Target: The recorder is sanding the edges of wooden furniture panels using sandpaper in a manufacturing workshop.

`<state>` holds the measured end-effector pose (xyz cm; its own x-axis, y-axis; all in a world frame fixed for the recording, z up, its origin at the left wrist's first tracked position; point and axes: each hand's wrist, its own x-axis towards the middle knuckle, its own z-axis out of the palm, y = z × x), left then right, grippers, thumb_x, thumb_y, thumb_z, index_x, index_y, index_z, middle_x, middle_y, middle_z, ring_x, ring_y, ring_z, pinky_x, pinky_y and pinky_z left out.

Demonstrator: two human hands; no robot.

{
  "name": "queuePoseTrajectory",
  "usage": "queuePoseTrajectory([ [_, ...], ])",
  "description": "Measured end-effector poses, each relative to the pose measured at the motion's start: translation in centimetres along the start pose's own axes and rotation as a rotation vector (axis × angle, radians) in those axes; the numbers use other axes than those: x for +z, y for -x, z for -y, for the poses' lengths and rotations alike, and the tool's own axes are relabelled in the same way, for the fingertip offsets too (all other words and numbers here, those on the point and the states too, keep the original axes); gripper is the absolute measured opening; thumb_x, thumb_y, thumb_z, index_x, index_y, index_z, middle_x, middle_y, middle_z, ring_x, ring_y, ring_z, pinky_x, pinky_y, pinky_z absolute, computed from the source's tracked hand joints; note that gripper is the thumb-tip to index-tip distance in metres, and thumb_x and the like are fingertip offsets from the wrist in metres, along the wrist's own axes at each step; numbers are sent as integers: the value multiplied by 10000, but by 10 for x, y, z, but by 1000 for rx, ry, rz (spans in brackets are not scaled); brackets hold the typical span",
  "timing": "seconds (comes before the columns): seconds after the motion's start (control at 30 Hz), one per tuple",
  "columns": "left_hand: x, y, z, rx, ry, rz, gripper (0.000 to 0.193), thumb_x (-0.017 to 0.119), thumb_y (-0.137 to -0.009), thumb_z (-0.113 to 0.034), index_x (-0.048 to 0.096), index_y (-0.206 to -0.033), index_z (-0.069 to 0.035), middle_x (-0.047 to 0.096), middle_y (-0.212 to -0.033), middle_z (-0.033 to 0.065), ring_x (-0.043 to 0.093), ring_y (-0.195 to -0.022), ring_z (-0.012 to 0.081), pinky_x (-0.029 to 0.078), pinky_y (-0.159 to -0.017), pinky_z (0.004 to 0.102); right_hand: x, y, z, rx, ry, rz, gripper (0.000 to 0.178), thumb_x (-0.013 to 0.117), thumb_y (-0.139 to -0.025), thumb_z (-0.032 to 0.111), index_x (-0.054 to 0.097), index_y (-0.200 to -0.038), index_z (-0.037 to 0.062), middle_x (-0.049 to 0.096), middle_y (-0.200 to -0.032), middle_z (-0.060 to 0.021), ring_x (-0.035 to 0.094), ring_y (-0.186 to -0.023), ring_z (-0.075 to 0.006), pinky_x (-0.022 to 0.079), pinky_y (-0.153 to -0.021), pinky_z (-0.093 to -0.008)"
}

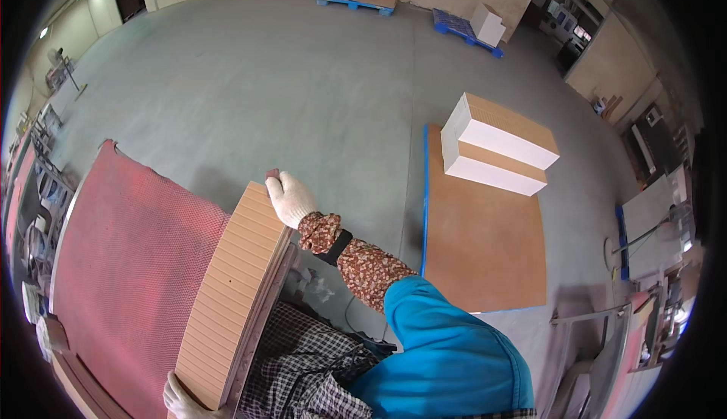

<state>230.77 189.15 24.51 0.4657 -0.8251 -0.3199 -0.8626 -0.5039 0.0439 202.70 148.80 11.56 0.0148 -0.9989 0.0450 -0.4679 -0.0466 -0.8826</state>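
At the left, a red mesh mat (144,245) is being used to cover the work surface, and along its right side a long stack of tan strips (235,283) is being supported, its ribbed face being turned upward. At the stack's near end the left hand (182,400), gloved in white, is being rested against the corner; its fingers are being partly hidden by the frame's edge, so whether they are clamped cannot be told. At the far end a small reddish-brown block (273,173) is being gripped between the closed thumb and fingers of the right hand (291,199), just beside the stack's corner. Farther right, two similar white-sided stacks (496,150) are being borne side by side on a brown sheet (485,252) with a blue edge; these appear to be finished with, while the stack at the hands is seemingly being worked on and is not yet set down there. Much of the sheet is being left bare, so more appears to be left to do.
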Motion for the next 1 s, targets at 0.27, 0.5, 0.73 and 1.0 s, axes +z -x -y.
queuePoseTrajectory([
  [0.27, 16, -5, 30, 184, 153, -329, 1075, 895, -514, -435, 456, -1399, -11, 573, -1246, 233, 527, -1206, 427, 395, -1064, 546, -15, -37, -59, -768, 589, 65, 279, 582, -888, 138, 660, -1140, 45, 666, -1048, -174, 633, -940, -381, 520, -794, -515],
  [0.5, 26, 24, 44, 137, 93, -204, 1106, 832, -594, -447, 365, -1482, 19, 521, -1321, 225, 492, -1273, 375, 316, -1122, 513, -13, -13, -43, -203, -108, 23, 517, 496, -1055, 414, 631, -1107, -82, 679, -1071, -171, 635, -984, -290, 474, -917, -403],
  [0.73, 30, 24, 38, 159, 157, -129, 1141, 827, -628, -429, 302, -1529, 35, 494, -1330, 201, 469, -1279, 361, 272, -1147, 533, -37, -53, -75, -161, -86, 58, 532, 495, -1051, 427, 616, -1138, -84, 672, -1090, -158, 648, -983, -263, 503, -887, -383],
  [1.0, 36, 19, 41, 185, 190, -170, 1143, 838, -604, -396, 316, -1526, 32, 509, -1285, 185, 485, -1246, 343, 289, -1124, 515, -57, -99, -112, -132, -145, 82, 630, 520, -1031, 451, 575, -1275, -127, 635, -1260, -194, 622, -1127, -286, 479, -980, -392],
])
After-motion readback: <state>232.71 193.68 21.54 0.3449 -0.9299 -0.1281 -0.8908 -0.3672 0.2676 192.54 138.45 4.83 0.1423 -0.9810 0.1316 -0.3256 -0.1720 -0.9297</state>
